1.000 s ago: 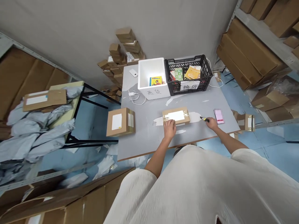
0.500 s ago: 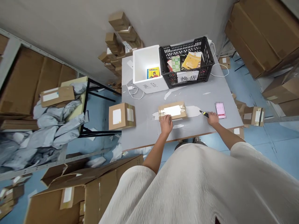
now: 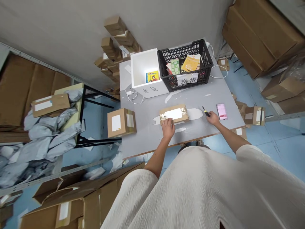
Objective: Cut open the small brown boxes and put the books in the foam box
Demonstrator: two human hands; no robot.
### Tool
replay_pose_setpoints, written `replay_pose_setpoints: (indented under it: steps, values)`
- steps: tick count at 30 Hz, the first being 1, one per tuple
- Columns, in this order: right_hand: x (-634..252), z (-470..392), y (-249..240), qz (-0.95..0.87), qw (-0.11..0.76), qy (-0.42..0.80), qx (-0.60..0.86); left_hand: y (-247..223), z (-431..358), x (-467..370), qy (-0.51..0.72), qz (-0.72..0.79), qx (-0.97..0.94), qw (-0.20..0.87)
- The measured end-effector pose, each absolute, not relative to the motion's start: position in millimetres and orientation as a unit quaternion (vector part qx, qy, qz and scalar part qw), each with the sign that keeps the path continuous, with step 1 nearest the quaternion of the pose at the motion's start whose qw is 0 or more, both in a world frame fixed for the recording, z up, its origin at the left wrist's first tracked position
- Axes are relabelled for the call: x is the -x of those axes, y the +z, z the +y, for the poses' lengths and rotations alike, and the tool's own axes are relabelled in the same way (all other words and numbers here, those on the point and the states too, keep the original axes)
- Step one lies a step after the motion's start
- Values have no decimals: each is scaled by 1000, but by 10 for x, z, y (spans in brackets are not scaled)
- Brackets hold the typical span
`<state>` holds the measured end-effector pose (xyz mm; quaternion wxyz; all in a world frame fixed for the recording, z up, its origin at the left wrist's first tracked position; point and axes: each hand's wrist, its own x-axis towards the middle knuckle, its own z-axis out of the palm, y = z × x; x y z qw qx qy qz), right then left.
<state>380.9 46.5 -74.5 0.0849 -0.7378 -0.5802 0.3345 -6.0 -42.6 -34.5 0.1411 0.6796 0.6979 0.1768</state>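
Touching small box (image 3: 174, 114), long axis left-right, with left hand (image 3: 168, 128); can't tell if I'm pinching. Right hand (image 3: 213, 118) clasps cutter (image 3: 205, 111), tip away-left. White bin (image 3: 162, 87): yellow book (image 3: 152, 76); black crate (image 3: 203, 78): printed items (image 3: 190, 63).

You have soft, cool, fairly even light across the bench (image 3: 143, 133), seemingly from above. It makes the inside of your white foam box (image 3: 141, 63) glow, while small glints flash off the shiny tape on the small carton (image 3: 173, 114) under your left hand (image 3: 168, 128). Your far wall (image 3: 178, 22) reads a duller grey, and the floor (image 3: 95, 116) just left dips into shade. You see the wide lens stretch the edges, skewing the large cartons (image 3: 258, 41) at right. Your utility knife (image 3: 206, 112) looks reasonably crisp; the phone (image 3: 222, 111) screen is broken into pixel blocks.
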Motion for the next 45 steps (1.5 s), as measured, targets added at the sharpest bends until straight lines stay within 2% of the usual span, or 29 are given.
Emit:
replay_pose_setpoints:
  steps: [5, 9, 13, 17, 21, 25, 45]
  values:
    - [-3547, 646, -435, -482, 242, 472, 697, -351, -465, 48, 186, 689, -684, 149]
    - [-3259, 751, -56, -534, 260, 521, 613, -318, -485, 79, 180, 665, -706, 166]
    - [-2887, 797, 364, -684, 190, 470, 525, -278, -500, 148, 207, 643, -720, 157]
    - [-2413, 832, 675, -827, 83, 333, 446, -289, -553, 225, 247, 654, -701, 137]
    - [-1926, 845, 796, -884, -29, 229, 408, -328, -620, 277, 264, 644, -703, 147]
    - [-1563, 844, 817, -896, -98, 173, 398, -365, -641, 292, 280, 631, -706, 159]
    - [-1254, 874, 857, -903, -166, 109, 381, -448, -641, 297, 286, 618, -715, 159]
